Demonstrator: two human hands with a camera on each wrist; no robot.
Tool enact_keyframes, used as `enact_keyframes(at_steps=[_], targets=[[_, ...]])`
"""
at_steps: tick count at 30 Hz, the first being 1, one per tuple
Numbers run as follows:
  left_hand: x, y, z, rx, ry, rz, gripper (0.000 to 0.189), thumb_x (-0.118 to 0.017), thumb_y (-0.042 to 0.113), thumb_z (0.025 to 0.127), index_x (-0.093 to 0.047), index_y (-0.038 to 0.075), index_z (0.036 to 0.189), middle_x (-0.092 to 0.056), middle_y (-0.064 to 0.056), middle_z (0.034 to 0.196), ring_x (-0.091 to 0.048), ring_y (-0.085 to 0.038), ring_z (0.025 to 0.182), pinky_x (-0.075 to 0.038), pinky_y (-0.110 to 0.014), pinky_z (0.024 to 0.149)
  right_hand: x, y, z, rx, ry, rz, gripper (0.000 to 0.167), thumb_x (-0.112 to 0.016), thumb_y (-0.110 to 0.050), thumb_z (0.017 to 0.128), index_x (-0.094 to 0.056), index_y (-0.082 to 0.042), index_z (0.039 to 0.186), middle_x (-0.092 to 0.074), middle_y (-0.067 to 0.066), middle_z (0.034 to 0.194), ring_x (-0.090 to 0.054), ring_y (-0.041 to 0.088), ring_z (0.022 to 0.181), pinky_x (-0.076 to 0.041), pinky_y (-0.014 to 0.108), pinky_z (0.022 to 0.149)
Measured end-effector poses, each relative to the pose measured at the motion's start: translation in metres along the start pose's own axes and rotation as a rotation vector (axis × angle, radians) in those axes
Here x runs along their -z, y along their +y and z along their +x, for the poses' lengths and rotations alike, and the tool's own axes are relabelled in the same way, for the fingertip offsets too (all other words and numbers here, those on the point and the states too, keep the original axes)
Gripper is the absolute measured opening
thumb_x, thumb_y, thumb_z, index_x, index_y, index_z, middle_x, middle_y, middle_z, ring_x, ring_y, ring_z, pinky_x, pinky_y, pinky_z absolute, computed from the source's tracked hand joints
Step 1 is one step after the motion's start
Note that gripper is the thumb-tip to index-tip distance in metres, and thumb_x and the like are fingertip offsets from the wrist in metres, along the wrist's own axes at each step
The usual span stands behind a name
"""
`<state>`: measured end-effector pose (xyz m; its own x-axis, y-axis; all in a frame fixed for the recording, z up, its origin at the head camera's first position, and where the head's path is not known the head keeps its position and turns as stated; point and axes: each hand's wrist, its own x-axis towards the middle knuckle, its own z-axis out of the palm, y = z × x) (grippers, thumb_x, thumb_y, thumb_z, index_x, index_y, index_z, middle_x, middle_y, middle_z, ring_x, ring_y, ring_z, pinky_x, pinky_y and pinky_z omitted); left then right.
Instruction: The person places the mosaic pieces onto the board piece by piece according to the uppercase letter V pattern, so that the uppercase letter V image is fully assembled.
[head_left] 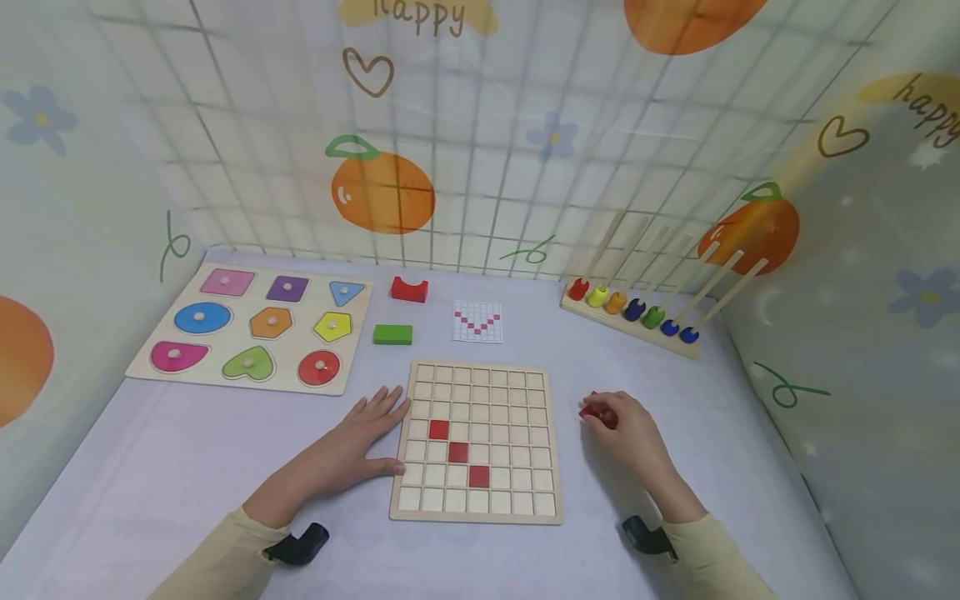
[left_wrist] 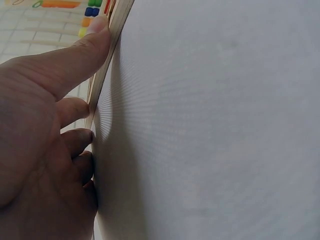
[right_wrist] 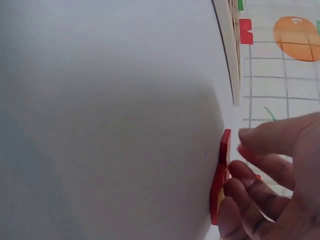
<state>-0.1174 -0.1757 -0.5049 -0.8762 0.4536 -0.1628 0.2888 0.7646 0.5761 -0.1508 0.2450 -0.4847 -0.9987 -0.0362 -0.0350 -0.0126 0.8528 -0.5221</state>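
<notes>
A wooden grid board [head_left: 480,521] lies flat in the head view, with white squares and three red squares [head_left: 458,452] in a diagonal line. My left hand [head_left: 360,442] rests at its left side, fingers spread, fingertips and thumb touching the frame. In the left wrist view, the thumb lies against the board's edge [left_wrist: 107,65]. To the right of the board, my right hand [head_left: 630,437] hovers low over loose red tiles [right_wrist: 218,192] on the table. Its fingers are bent loosely and touch or nearly touch the tiles, partly hiding them. Thumb and index finger stand apart.
Behind the board lie a small pattern card [head_left: 477,333], a green block [head_left: 393,335] and a red notched block [head_left: 408,290]. A shape puzzle [head_left: 247,325] is at the left. A pegged counting stand [head_left: 630,325] with coloured beads is at back right.
</notes>
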Motion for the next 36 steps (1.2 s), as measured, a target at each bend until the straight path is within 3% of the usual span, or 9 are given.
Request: enact_keyframes(at_steps=[7,18,25,36], targets=[[0.0,0.001,0.0,0.006,0.0,-0.003,0.096,-0.081,0.045,0.084,-0.031,0.016,0.161,-0.017,-0.007,0.17,-0.007,-0.032,0.157,-0.011,-0.055,0.125,0.0,0.004,0.003,-0.027,0.001,-0.067,0.032,-0.078,-0.015,0.09,-0.072,-0.005,0.119,-0.067,0.012,0.108,-0.057,0.026,0.092,-0.056,0.042,0.082],[0.002,0.003,-0.001,-0.004,0.006,-0.007,0.096,-0.081,0.044,0.084,-0.032,0.015,0.161,-0.018,-0.008,0.17,-0.008,-0.033,0.157,-0.011,-0.055,0.125,-0.009,-0.002,0.004,0.022,-0.033,-0.04,0.028,-0.078,-0.012,0.088,-0.075,-0.008,0.116,-0.063,0.005,0.095,-0.052,0.022,0.085,-0.045,0.033,0.071],[0.001,0.002,-0.001,-0.003,0.0,-0.005,0.096,-0.081,0.045,0.084,-0.031,0.015,0.161,-0.017,-0.008,0.17,-0.007,-0.033,0.157,-0.011,-0.055,0.125,-0.014,-0.009,0.003,0.064,-0.042,-0.04,0.03,-0.079,-0.01,0.087,-0.075,-0.008,0.117,-0.068,0.006,0.105,-0.054,0.021,0.087,-0.051,0.035,0.076],[0.002,0.003,-0.001,-0.003,-0.003,-0.005,0.096,-0.081,0.044,0.085,-0.031,0.014,0.161,-0.017,-0.009,0.17,-0.007,-0.033,0.157,-0.011,-0.055,0.125,-0.015,-0.01,0.002,0.06,-0.05,-0.008,0.028,-0.082,-0.009,0.085,-0.07,-0.015,0.11,-0.066,0.001,0.095,-0.054,0.018,0.082,-0.05,0.03,0.069]])
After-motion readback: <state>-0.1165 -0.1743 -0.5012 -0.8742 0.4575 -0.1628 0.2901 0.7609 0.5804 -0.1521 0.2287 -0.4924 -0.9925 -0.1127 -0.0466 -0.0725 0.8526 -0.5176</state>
